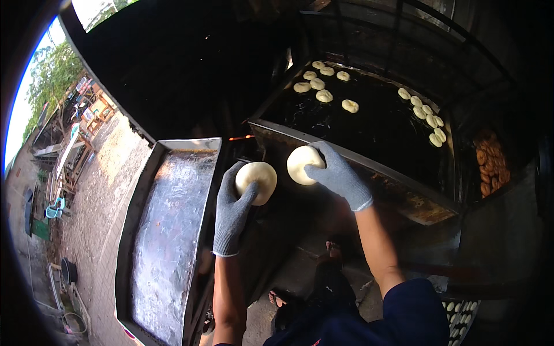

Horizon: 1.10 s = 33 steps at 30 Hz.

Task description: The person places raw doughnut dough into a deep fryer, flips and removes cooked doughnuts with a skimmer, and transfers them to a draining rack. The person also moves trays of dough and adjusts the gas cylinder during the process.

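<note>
Both of my hands wear grey knitted gloves. In my left hand [231, 212] is a round pale dough piece [265, 175], with the thumb pressed across its face. My right hand [342, 177] grips a second pale dough piece [298, 162], thumb on its near side. The two pieces are held apart, close to the front edge of a large metal frying vat [346, 156] of dark oil. Several pale dough rings [324, 96] float at the vat's far left, and others [419, 113] line its right side.
A long, shallow metal tray [169, 242] with a shiny bottom stands to my left. Browned fried rings [491, 164] are heaped beyond the vat's right end. At lower right lies a tray of small pale dough pieces [459, 320]. Outside, a light-blue plastic chair [55, 208] stands on the ground.
</note>
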{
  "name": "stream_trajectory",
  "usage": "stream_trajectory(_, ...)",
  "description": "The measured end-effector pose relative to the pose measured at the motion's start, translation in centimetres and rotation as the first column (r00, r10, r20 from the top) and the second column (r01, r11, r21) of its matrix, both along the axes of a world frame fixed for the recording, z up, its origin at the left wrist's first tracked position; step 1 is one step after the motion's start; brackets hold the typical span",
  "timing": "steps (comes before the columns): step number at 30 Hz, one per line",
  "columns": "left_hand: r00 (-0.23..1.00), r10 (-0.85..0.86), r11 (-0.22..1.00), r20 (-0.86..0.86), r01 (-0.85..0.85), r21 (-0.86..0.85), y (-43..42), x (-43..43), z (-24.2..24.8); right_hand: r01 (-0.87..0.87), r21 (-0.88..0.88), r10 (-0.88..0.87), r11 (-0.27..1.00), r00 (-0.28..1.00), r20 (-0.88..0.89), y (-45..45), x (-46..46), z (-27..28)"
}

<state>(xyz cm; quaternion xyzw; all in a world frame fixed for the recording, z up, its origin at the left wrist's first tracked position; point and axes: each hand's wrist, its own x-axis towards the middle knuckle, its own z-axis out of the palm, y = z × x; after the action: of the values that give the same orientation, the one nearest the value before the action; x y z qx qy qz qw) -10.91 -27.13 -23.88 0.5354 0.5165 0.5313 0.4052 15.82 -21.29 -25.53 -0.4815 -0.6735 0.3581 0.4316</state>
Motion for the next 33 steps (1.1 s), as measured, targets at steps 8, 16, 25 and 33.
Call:
stream_trajectory(8, 0.823, -0.325, 0.942, -0.465, 0.326, -0.081, 29.8, 29.7, -16.5, 0.735, -0.175, -0.587, 0.655, 0.641, 0.494, 5.7, 34.1, -13.3)
stream_trajectory(16, 0.782, -0.372, 0.922, -0.500, 0.246, -0.299, 39.1, 35.4, -26.2, 0.878, -0.038, -0.762, 0.477, 0.435, 0.480, 7.0, 40.4, -16.6)
stream_trajectory(25, 0.928, -0.372, 0.927, -0.028, 0.373, 0.047, 27.6, 32.7, -13.3, 0.896, 0.444, -0.527, -0.013, -0.383, 0.759, -18.3, 52.3, -18.2)
stream_trajectory(33, 0.977, -0.121, 0.984, -0.174, 0.095, -0.151, 0.4, 13.5, -11.1, 0.994, 0.106, -0.654, 0.028, -0.062, 0.754, -20.0, 54.3, -13.3)
